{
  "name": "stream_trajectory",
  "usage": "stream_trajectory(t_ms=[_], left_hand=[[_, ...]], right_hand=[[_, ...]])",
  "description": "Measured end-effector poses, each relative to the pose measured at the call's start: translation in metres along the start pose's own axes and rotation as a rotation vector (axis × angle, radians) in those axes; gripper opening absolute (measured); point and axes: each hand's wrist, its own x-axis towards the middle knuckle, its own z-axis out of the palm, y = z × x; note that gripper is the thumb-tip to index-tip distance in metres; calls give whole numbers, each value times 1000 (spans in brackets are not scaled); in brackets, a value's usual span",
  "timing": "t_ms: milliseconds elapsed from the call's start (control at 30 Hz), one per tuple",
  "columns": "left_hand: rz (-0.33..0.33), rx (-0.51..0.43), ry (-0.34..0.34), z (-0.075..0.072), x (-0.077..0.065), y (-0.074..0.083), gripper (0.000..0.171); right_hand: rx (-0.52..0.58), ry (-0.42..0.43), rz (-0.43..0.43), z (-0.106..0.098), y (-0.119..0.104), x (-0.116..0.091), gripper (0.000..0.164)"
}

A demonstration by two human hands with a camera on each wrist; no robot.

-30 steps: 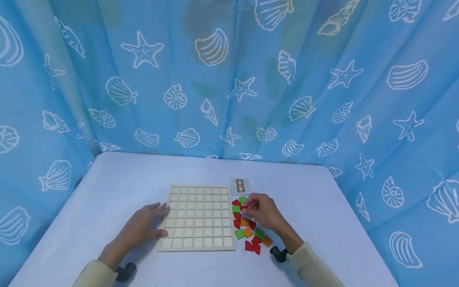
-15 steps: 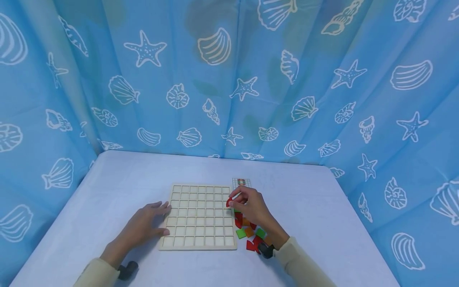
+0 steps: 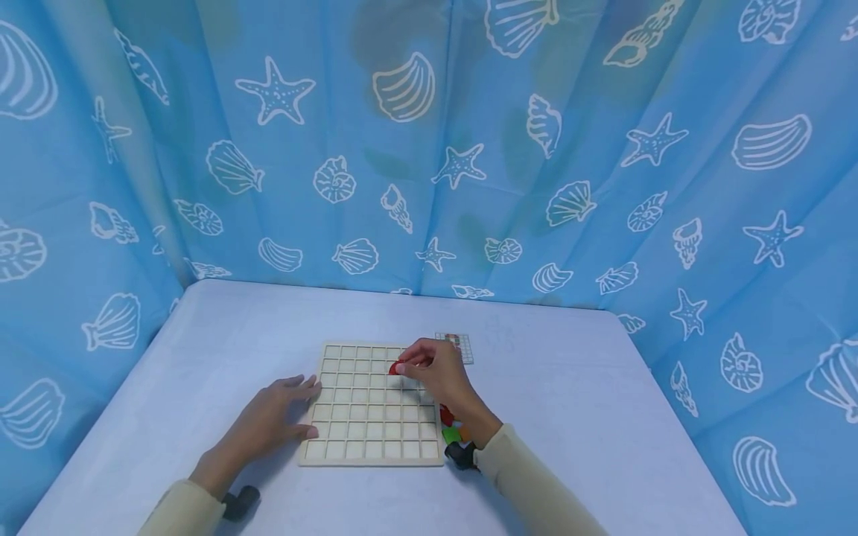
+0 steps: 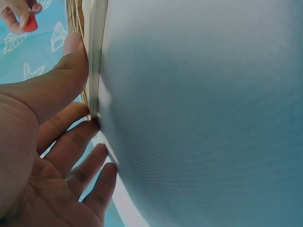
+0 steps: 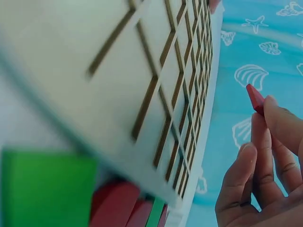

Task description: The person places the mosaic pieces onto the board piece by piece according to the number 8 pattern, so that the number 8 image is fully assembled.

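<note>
A pale square board (image 3: 365,432) with a raised grid of cells lies on the table. My left hand (image 3: 264,417) rests at its left edge, fingers spread and relaxed; in the left wrist view the thumb (image 4: 71,61) lies along the frame and fingertips touch its side. Over the board's upper right part, my right hand (image 3: 442,376) pinches a red tile (image 3: 395,368) between thumb and fingertips. In the right wrist view this red tile (image 5: 256,99) shows a curved edge and is held up above the grid.
Along the board's right side lie green (image 3: 450,435), orange (image 3: 465,432) and red tiles (image 3: 446,415), partly hidden by the right forearm. A small printed pattern card (image 3: 464,348) lies beyond the right hand. A blue shell-print curtain (image 3: 402,149) stands behind the table.
My right hand has lifted the red tile from the loose pieces and carried it left over the board. The left hand stays at the board's edge.
</note>
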Motion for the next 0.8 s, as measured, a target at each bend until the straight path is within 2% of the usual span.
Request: stream_trajectory(t_ms=[300,567,800], left_hand=[[8,-7,5,0,-1,0,80],[6,8,-1,-1,1,0,81],[0,3,-8,1,2,-1,81]], right_hand=[[-22,-48,7,21,-8,15,7],[-160,-39,43,38,-14,32,6],[-231,-46,49,51,-18,42,10]])
